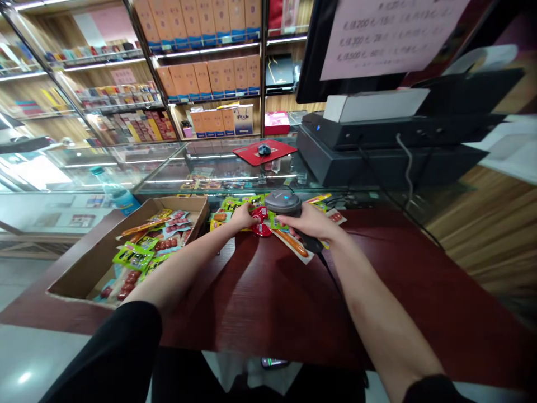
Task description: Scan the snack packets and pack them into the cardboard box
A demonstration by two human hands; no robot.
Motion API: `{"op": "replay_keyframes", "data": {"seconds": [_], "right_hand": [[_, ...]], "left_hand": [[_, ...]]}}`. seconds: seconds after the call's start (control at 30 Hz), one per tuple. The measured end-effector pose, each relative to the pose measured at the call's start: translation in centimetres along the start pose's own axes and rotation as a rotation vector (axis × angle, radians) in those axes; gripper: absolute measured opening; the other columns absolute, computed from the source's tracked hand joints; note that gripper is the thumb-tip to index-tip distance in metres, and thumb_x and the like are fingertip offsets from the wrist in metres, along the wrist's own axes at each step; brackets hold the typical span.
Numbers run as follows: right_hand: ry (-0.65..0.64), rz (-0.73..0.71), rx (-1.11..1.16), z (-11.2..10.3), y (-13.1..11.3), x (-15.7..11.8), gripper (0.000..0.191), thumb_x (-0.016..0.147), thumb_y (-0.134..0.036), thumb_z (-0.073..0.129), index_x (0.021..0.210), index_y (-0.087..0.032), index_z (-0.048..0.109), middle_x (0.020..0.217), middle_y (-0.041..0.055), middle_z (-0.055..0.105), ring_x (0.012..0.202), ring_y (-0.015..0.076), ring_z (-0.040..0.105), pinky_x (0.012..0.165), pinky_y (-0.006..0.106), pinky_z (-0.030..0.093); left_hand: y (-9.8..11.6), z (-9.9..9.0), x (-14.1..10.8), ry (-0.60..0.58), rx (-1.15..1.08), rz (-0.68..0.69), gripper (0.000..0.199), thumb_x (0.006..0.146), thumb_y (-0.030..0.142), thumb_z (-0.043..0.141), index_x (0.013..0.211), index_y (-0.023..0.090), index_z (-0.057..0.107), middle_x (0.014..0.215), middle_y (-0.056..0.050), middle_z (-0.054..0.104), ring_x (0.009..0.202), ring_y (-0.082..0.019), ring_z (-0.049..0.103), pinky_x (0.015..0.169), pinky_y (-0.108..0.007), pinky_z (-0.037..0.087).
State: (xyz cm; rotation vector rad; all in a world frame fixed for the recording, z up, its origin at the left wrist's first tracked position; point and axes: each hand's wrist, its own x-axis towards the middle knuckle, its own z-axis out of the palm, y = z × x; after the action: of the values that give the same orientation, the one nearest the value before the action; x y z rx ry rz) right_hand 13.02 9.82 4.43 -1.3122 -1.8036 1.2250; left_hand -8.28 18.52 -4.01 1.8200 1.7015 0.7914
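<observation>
My right hand (312,223) is wrapped round the handle of a dark grey barcode scanner (283,201), whose head points left and away from me. Just left of it, my left hand (242,217) grips a shiny red snack packet (262,223) beneath the scanner's head. Green and yellow snack packets (222,215) lie around and behind both hands. A long packaged sausage (293,244) rests on the dark red table below the scanner, and another sausage packet (335,216) lies to the right.
An open cardboard box (75,274) of packaged sausages stands at left, beside a blue-labelled bottle (121,196). Behind are a glass counter (168,168) and a mouse (264,149) on a red pad (285,148). A black cash drawer (377,165) and cables stand at right.
</observation>
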Motion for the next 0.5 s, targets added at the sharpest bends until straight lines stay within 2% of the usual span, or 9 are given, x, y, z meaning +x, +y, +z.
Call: {"op": "replay_keyframes", "data": {"seconds": [0.1,0.23,0.3,0.4,0.5], "right_hand": [[-0.015,-0.026,-0.016,0.7,0.1,0.2,0.029,0.075,-0.046,0.070,0.073,-0.019,0.059,0.050,-0.0008,0.058,0.042,0.0116,0.052,0.041,0.024,0.044],[-0.071,-0.021,-0.032,2.0,0.2,0.5,0.029,0.075,-0.046,0.069,0.073,-0.019,0.058,0.051,-0.0007,0.059,0.042,0.0117,0.053,0.041,0.024,0.046],[-0.114,-0.010,-0.039,2.9,0.2,0.6,0.029,0.076,-0.046,0.069,0.077,-0.019,0.059,0.052,-0.0004,0.059,0.042,0.0122,0.054,0.041,0.024,0.046],[-0.171,-0.018,-0.051,4.3,0.0,0.5,0.030,0.077,-0.047,0.068,0.079,-0.018,0.060,0.053,0.0003,0.060,0.042,0.0125,0.055,0.041,0.024,0.045],[-0.217,-0.036,-0.067,5.7,0.0,0.4,0.030,0.077,-0.048,0.068,0.080,-0.018,0.059,0.053,0.0004,0.060,0.044,0.0137,0.057,0.042,0.025,0.046]], "left_hand": [[-0.2,-0.7,-0.4,0.013,-0.055,-0.048,0.042,0.045,0.017,0.085,0.082,0.019,0.066,0.068,-0.001,0.066,0.071,-0.020,0.063,0.071,-0.028,0.048],[-1.3,-4.0,-1.7,-0.084,-0.083,-0.127,0.026,0.052,0.019,0.082,0.071,0.017,0.065,0.063,-0.001,0.064,0.061,-0.018,0.062,0.062,-0.027,0.048],[-1.8,-6.1,-2.8,-0.085,-0.209,-0.194,0.029,0.051,0.018,0.084,0.069,0.016,0.061,0.061,0.000,0.063,0.058,-0.016,0.061,0.059,-0.027,0.048],[-2.5,-8.9,-5.1,-0.013,-0.491,-0.291,0.040,0.049,0.016,0.087,0.073,0.016,0.055,0.064,0.001,0.063,0.056,-0.013,0.061,0.056,-0.025,0.049],[-2.9,-10.7,-7.1,0.048,-0.724,-0.272,0.045,0.050,0.018,0.088,0.081,0.016,0.055,0.072,0.000,0.066,0.061,-0.012,0.063,0.059,-0.024,0.051]]}}
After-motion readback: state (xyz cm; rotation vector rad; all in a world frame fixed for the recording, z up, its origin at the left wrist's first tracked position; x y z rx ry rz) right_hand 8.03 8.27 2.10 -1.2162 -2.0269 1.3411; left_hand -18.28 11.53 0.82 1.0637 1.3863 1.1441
